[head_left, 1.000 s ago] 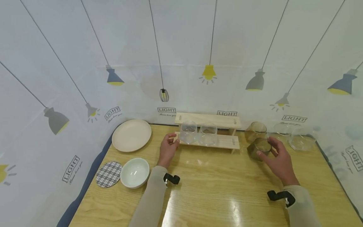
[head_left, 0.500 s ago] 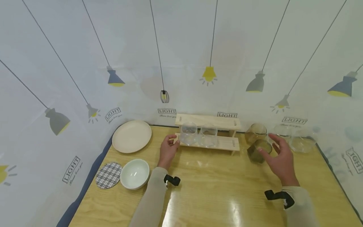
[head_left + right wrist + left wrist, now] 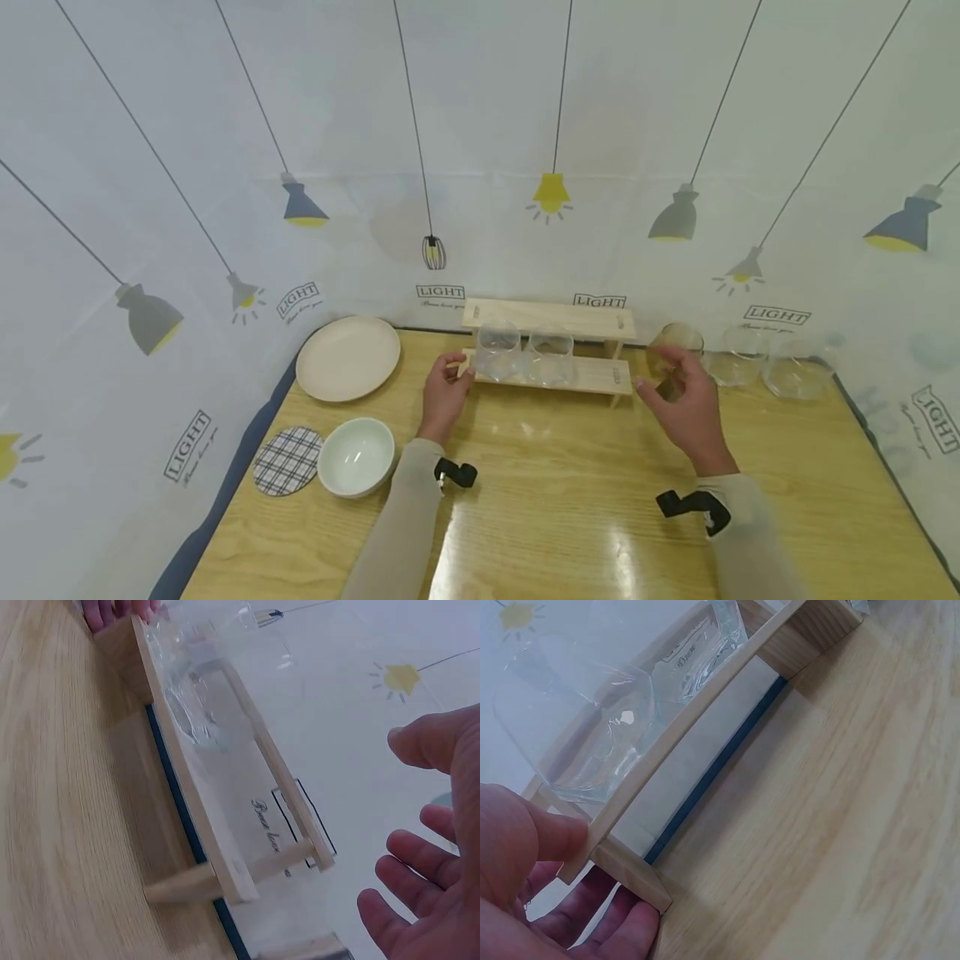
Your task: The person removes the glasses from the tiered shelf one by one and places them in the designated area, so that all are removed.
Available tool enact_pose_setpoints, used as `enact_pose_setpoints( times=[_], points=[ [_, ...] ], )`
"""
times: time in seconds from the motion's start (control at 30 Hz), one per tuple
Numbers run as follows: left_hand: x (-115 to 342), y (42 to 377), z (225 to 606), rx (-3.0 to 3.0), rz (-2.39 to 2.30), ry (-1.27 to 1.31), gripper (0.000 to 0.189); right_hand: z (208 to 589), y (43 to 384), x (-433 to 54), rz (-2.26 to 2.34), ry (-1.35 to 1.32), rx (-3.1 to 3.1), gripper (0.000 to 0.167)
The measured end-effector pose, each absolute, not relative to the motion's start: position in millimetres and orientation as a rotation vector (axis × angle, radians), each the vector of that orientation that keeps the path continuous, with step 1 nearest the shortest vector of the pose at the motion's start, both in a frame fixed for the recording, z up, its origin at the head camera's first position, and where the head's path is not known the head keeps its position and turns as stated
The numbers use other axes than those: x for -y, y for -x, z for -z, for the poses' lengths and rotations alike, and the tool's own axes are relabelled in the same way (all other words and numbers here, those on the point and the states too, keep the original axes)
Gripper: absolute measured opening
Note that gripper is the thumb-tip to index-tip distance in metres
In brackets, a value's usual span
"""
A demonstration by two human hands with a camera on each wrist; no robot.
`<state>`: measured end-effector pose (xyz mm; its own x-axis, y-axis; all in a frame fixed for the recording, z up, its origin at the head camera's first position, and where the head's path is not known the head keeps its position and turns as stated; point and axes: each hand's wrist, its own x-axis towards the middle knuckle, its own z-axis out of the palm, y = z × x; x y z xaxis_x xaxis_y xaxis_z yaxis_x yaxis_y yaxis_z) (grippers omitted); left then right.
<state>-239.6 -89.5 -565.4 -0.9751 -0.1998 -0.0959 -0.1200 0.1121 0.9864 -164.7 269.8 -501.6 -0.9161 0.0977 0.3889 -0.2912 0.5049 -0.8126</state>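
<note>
A two-tier wooden rack (image 3: 600, 375) stands against the wall, with two clear glasses, a left one (image 3: 498, 350) and a right one (image 3: 551, 358), on its lower board. My left hand (image 3: 442, 400) grips the rack's left end. In the left wrist view the thumb lies on the board (image 3: 660, 750) and the fingers curl by its leg. To the right of the rack, my right hand (image 3: 692, 417) is empty, its fingers spread and thumb apart. It mostly hides a dark smoky glass (image 3: 666, 388), behind which sits an amber glass (image 3: 678, 333).
Two more clear glasses, one nearer (image 3: 738, 367) and one farther right (image 3: 797, 379), stand at the table's back right. On the left lie a cream plate (image 3: 348, 358), a pale bowl (image 3: 356, 458) and a checked round mat (image 3: 288, 461). A printed curtain (image 3: 480, 125) closes off the back.
My right hand has let go of the dark smoky glass and moved left toward the rack's right end. The left hand stays on the rack.
</note>
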Motion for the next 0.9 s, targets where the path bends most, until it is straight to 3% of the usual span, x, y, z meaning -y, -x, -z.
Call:
enact_pose_setpoints(
  times=[0.63, 0.9],
  points=[
    [87, 240, 568, 2.323, 2.001, -0.301, 0.027, 522, 193, -197, -1.734, -0.165, 2.307, 0.059],
    [88, 240, 567, 2.319, 1.964, -0.302, 0.028, 526, 208, -178, -1.788, -0.176, 2.387, 0.073]
  ],
)
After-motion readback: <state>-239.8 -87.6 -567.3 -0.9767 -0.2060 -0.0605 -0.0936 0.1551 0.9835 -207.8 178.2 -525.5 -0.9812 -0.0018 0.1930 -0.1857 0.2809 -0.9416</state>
